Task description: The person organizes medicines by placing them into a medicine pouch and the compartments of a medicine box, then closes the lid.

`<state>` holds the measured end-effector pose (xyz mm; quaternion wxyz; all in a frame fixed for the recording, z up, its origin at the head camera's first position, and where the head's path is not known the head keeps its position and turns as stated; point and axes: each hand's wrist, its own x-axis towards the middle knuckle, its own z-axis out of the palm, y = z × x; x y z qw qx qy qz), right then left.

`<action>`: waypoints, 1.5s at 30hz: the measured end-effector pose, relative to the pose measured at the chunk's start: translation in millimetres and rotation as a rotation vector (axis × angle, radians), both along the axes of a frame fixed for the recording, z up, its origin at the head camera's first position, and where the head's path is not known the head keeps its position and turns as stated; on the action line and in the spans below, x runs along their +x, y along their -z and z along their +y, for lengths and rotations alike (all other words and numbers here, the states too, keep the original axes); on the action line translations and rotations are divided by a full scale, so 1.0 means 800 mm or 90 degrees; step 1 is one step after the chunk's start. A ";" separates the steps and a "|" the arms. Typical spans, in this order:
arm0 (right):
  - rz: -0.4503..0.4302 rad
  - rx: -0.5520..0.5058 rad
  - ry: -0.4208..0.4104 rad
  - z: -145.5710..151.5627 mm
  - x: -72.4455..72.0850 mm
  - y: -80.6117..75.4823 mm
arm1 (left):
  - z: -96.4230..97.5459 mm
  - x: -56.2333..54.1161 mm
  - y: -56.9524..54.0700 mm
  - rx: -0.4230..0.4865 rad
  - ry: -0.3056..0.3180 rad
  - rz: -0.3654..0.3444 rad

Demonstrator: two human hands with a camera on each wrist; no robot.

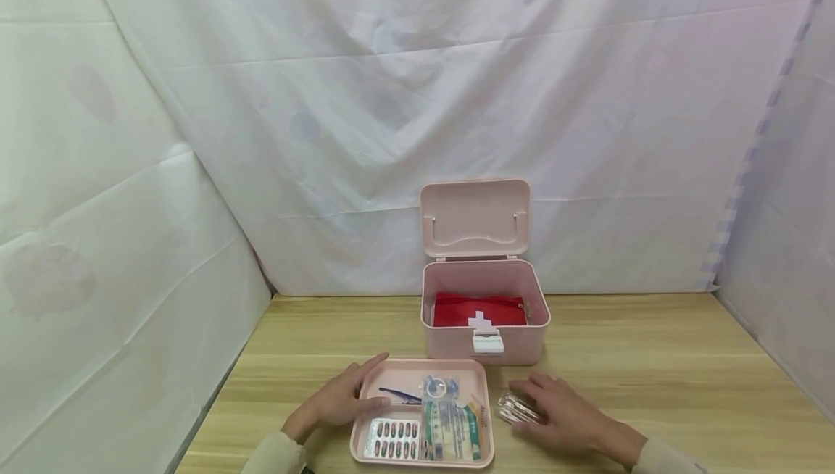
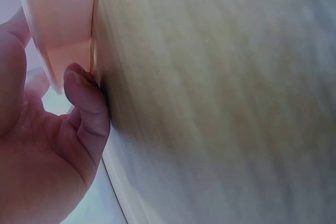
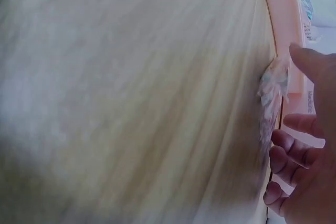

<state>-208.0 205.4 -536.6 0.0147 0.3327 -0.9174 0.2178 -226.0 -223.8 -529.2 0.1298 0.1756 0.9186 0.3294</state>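
A shallow pink tray [image 1: 427, 464] lies on the table. My left hand [image 1: 346, 396] grips its left side, thumb over the rim and fingers outside; in the left wrist view a curled finger [image 2: 84, 95] sits beside the tray's outer wall. In the tray are a capsule blister pack [image 1: 393, 438], blue tweezers [image 1: 401, 395], a small bag with blue and white pieces [image 1: 441, 387] and a green-and-white packet [image 1: 450, 430]. My right hand [image 1: 557, 412] is at a crinkled clear plastic packet [image 1: 515, 409] right of the tray, thumb and fingers spread apart around it.
Behind the tray stands a pink box [image 1: 450, 346], its lid [image 1: 475, 218] raised, a white latch [image 1: 488, 343] and white cross on its front. Inside is a red zipped pouch [image 1: 450, 311]. White cloth [image 1: 365, 119] hangs along the back and sides of the wooden table [image 1: 652, 358].
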 end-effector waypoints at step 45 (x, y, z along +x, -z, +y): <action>-0.273 -0.232 -0.010 0.003 -0.021 -0.029 | 0.001 0.001 0.001 -0.002 -0.017 -0.015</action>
